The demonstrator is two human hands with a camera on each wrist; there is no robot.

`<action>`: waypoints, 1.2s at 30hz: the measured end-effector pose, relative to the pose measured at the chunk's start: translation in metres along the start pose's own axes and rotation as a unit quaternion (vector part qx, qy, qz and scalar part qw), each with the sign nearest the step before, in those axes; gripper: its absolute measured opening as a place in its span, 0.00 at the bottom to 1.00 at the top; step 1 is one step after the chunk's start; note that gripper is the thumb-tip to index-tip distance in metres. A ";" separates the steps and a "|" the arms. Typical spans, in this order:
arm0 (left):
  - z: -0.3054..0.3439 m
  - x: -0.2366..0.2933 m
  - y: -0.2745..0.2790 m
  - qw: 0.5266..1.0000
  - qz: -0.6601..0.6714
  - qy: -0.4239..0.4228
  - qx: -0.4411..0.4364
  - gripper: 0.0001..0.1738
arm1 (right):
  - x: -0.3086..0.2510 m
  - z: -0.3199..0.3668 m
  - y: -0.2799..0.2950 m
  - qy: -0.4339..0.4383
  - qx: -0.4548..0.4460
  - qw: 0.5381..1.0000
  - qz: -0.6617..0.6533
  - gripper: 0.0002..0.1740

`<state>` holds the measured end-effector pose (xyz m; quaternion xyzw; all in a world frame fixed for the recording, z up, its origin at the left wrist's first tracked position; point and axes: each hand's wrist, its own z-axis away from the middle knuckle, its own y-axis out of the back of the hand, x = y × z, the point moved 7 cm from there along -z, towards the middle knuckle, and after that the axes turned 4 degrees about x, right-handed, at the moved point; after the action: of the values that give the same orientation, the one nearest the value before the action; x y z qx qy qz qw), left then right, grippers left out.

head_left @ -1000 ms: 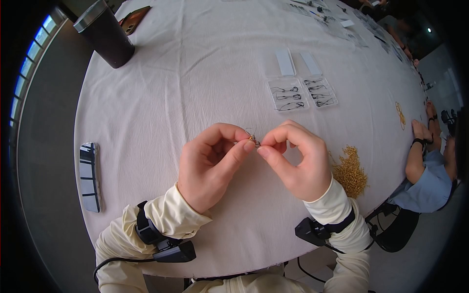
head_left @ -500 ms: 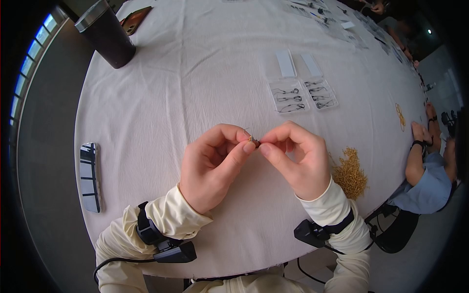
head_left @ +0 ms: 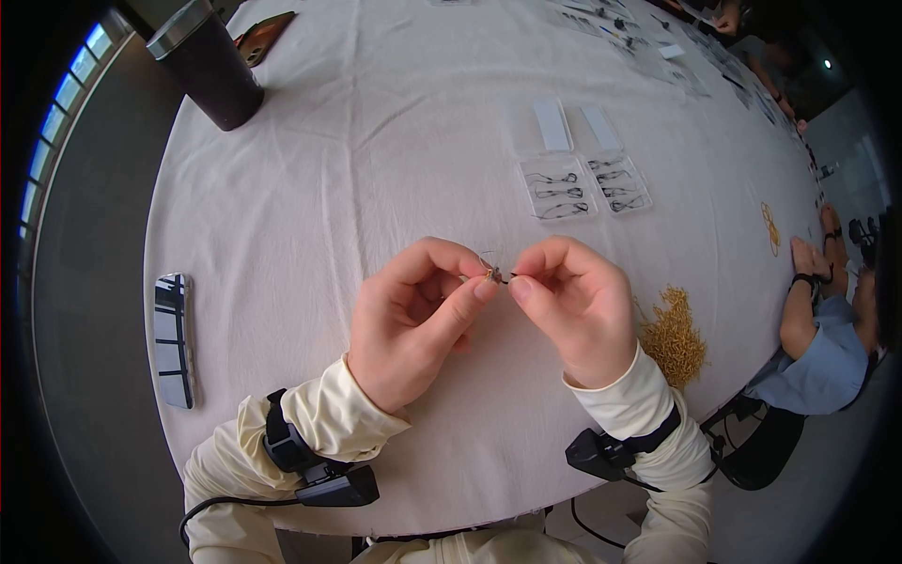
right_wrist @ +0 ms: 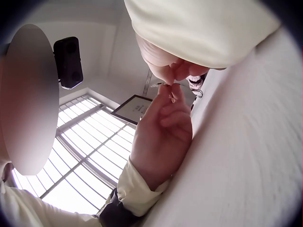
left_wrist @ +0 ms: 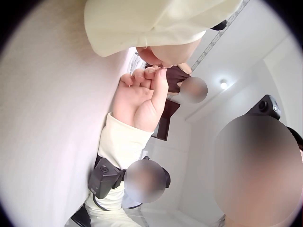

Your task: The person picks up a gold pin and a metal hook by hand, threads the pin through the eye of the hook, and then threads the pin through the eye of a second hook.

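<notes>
Both hands meet above the white tablecloth [head_left: 376, 169] near its front middle. My left hand [head_left: 418, 315] pinches a tiny gold and dark fitting [head_left: 492, 274] between thumb and forefinger. My right hand [head_left: 573, 301] pinches the other end of the same small piece, where a thin dark wire sticks out. In the right wrist view the little gold part [right_wrist: 172, 98] and a fine wire show at the left hand's fingertips [right_wrist: 165, 92]. The left wrist view shows the right hand [left_wrist: 142, 101] from below, fingers curled.
A heap of small gold parts [head_left: 672, 331] lies right of my right hand. Two clear trays [head_left: 556, 188] of dark wire loops sit beyond. A dark tumbler [head_left: 207, 61] stands far left, a phone [head_left: 173, 338] near the left edge. Another person [head_left: 822, 329] sits at right.
The hands have drawn slightly apart, the right hand shifting a little right and down. A short dark wire now shows between the fingertips.
</notes>
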<state>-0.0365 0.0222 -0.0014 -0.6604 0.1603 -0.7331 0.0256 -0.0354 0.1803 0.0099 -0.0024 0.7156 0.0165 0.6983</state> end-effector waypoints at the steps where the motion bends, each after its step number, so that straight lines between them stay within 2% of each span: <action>1: 0.000 -0.001 0.000 1.000 0.000 0.000 0.001 0.07 | -0.001 0.000 0.001 0.000 -0.001 1.000 0.000 0.05; 3: -0.002 0.002 -0.002 0.999 0.019 -0.033 -0.014 0.05 | -0.001 0.000 0.004 -0.018 0.010 1.000 -0.016 0.05; 13: -0.002 0.005 -0.003 0.998 0.020 -0.043 -0.036 0.05 | -0.003 0.000 0.008 -0.021 -0.002 1.000 0.009 0.04; 19: 0.000 0.006 -0.001 0.999 -0.037 -0.006 -0.013 0.06 | -0.006 -0.001 0.012 -0.005 -0.015 0.999 0.035 0.04; 21: 0.000 0.006 0.004 0.998 -0.049 0.019 0.020 0.04 | -0.007 -0.001 0.014 -0.022 -0.032 0.998 0.044 0.05; 25: -0.002 0.005 0.008 0.998 -0.035 -0.015 0.041 0.03 | -0.007 -0.003 0.016 -0.030 -0.034 0.997 0.065 0.05; 27: -0.002 0.005 0.007 0.999 0.018 -0.017 0.022 0.03 | -0.006 -0.004 0.017 -0.019 -0.042 0.996 0.082 0.05; 31: -0.001 0.006 0.005 0.999 -0.001 -0.034 0.016 0.03 | -0.007 -0.004 0.017 -0.032 -0.043 0.995 0.084 0.05; 33: 0.000 0.005 0.005 0.998 -0.036 -0.053 0.009 0.03 | -0.008 -0.003 0.014 -0.042 -0.053 0.997 0.044 0.05; 36: 0.000 0.003 0.006 1.000 -0.008 -0.023 0.019 0.03 | -0.008 -0.004 0.015 -0.030 -0.057 0.998 0.024 0.05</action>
<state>-0.0383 0.0156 -0.0001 -0.6780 0.1405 -0.7205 0.0364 -0.0393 0.1949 0.0178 -0.0243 0.6923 0.0737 0.7175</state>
